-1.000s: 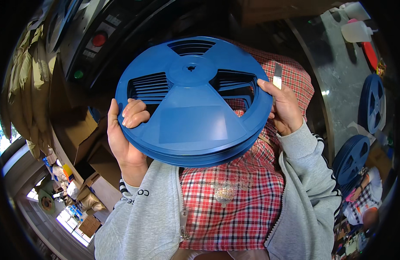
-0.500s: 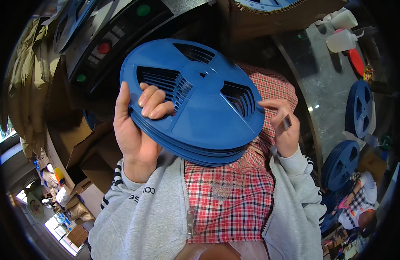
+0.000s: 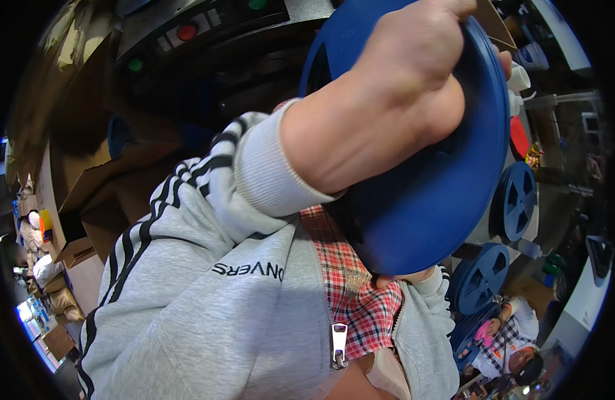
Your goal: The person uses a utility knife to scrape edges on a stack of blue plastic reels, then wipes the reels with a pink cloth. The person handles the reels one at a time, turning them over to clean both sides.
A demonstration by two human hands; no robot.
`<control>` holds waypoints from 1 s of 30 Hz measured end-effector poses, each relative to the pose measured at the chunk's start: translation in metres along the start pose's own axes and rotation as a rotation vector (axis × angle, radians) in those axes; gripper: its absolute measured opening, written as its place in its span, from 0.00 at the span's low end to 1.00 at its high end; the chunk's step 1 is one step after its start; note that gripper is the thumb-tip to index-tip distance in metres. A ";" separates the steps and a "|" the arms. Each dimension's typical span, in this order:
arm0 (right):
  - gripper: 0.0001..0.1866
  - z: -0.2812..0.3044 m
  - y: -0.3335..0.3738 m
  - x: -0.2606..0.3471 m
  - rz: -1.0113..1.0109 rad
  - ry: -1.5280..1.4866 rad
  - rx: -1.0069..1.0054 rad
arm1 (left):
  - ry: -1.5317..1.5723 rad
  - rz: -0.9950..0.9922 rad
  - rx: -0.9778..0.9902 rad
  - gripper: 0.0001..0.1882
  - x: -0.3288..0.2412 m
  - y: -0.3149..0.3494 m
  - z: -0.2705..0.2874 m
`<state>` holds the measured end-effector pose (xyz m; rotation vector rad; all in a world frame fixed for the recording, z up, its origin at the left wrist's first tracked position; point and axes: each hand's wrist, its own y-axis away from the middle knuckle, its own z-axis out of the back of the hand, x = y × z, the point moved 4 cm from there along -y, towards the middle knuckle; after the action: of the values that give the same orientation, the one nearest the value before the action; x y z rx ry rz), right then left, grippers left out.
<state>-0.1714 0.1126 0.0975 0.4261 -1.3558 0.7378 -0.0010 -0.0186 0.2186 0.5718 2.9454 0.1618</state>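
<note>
A stack of blue plastic reels (image 3: 421, 220) is tipped up on edge in front of me, slightly blurred. My left hand (image 3: 414, 60) reaches across and is closed on the upper part of the stack, its forearm covering much of the top reel. Fingertips show past the far right rim; whose they are I cannot tell. At the stack's lower edge my right hand (image 3: 387, 280) holds it from behind and below, mostly hidden by the reels.
A machine panel (image 3: 194, 30) with red and green buttons lies at the upper left. Open cardboard boxes (image 3: 87, 167) stand at the left. More blue reels (image 3: 517, 200) sit on the right, near white bottles and a red object. Another person (image 3: 511, 340) works at the lower right.
The reel stack has moved up and right and tilted from nearly flat onto its edge. My left arm has swung across it; my right hand has gone behind its lower edge.
</note>
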 end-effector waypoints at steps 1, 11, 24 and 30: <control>0.37 0.004 -0.001 0.009 -0.004 -0.044 -0.059 | -0.077 -0.017 -0.002 0.19 0.011 -0.008 -0.010; 0.30 0.015 -0.002 0.009 -0.088 -0.523 -0.471 | 0.002 -0.077 -0.318 0.18 0.046 -0.122 0.060; 0.20 0.032 0.011 0.011 -0.212 -0.401 -0.752 | -1.063 0.147 -0.255 0.31 0.015 -0.072 0.148; 0.19 0.038 -0.007 0.011 -0.198 -0.423 -0.765 | -1.620 -0.475 0.026 0.15 -0.030 0.032 0.106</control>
<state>-0.1931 0.0850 0.1162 0.0937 -1.8373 -0.0752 0.0542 0.0076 0.1215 -0.0876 1.3986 -0.2747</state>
